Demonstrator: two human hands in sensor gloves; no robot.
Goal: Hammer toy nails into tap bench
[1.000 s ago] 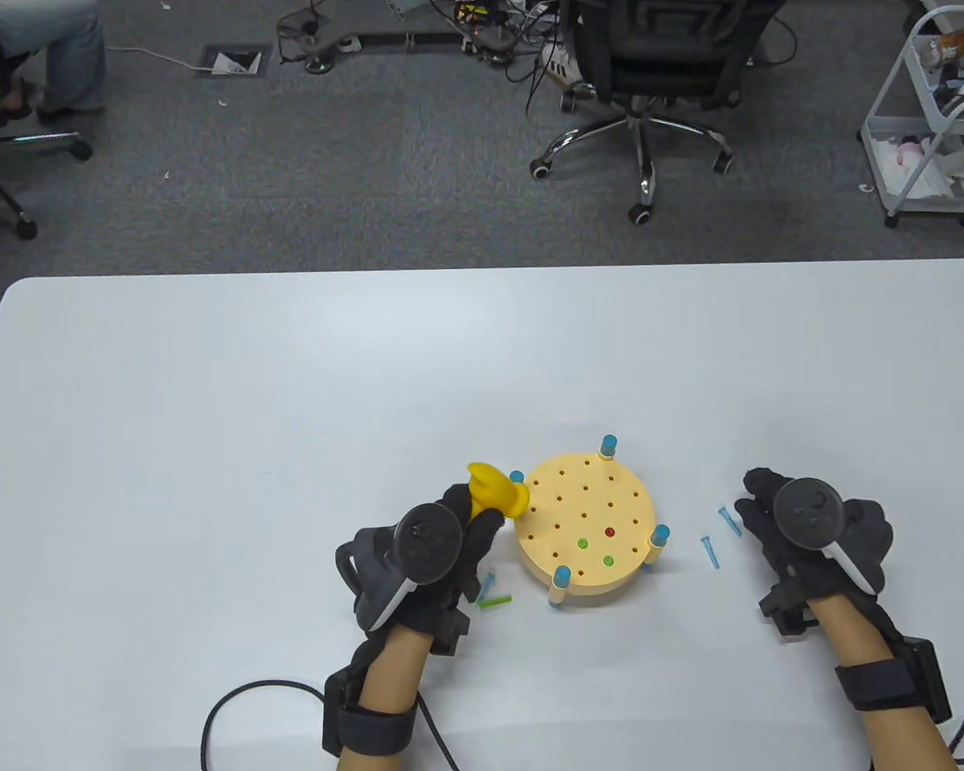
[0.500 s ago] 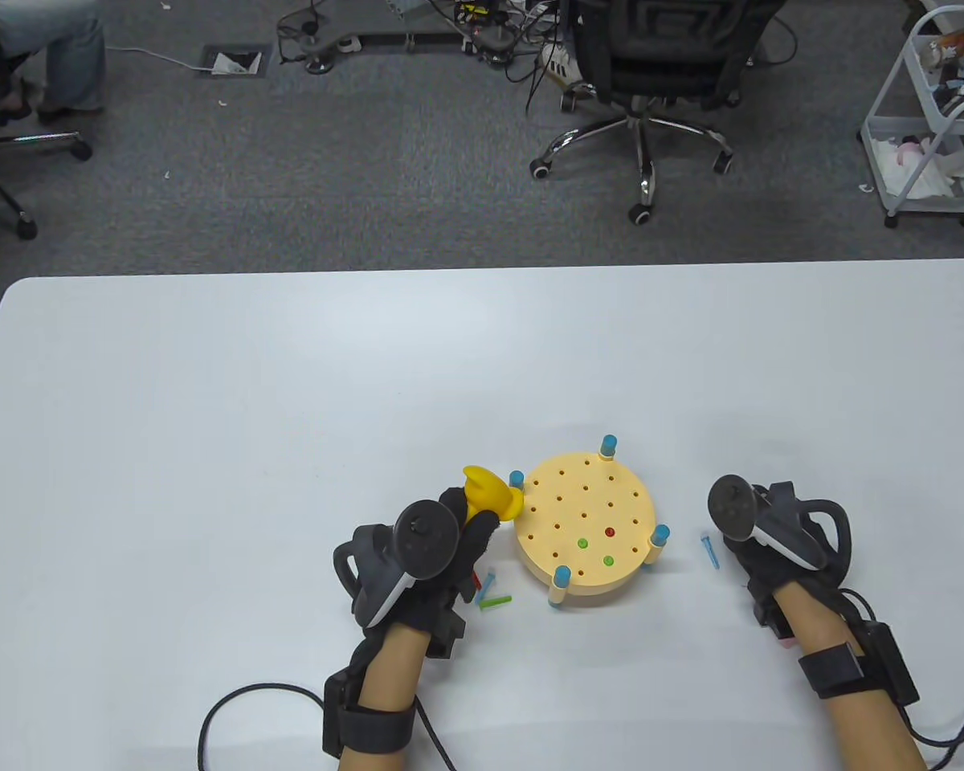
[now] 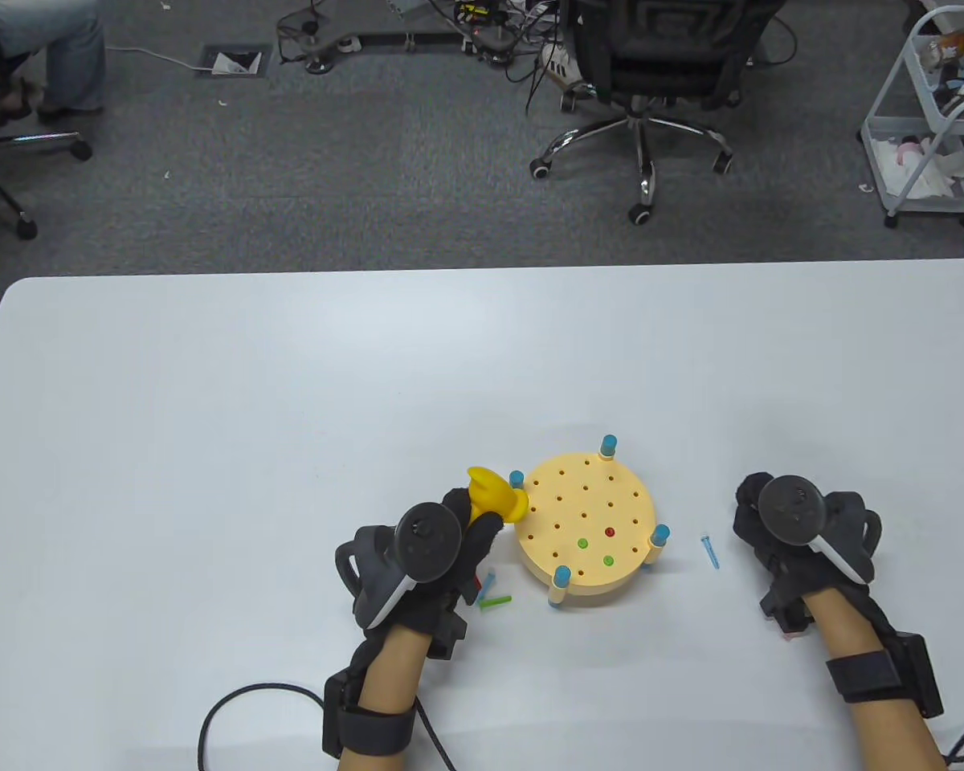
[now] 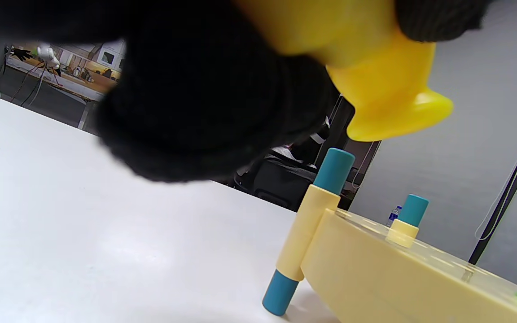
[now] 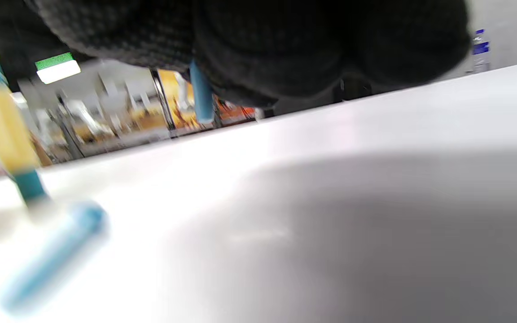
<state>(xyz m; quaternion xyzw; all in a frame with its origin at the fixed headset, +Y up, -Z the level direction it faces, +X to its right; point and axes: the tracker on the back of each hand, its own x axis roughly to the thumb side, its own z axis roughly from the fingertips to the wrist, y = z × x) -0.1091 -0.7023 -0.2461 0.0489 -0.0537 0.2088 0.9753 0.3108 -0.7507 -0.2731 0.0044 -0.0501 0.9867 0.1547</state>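
Note:
The round yellow tap bench (image 3: 586, 526) stands on teal-tipped legs, with two green nails and one red nail (image 3: 609, 532) sunk in its near part. My left hand (image 3: 458, 522) grips the yellow toy hammer (image 3: 496, 494) just left of the bench. In the left wrist view the hammer head (image 4: 384, 89) hangs over the bench's leg (image 4: 305, 237). My right hand (image 3: 751, 502) is to the right of the bench. In the right wrist view its fingers (image 5: 285, 49) pinch a blue nail (image 5: 201, 96) above the table. Another blue nail (image 3: 711, 551) lies between that hand and the bench.
A green nail (image 3: 496, 601) and a blue nail (image 3: 488, 580) lie by my left hand. The white table (image 3: 289, 418) stretches far and left. An office chair (image 3: 651, 72) and a white cart (image 3: 932, 120) stand on the floor beyond it.
My right hand swung left over the farther blue nail and came back right; that nail has left the table. My left hand and the hammer barely moved.

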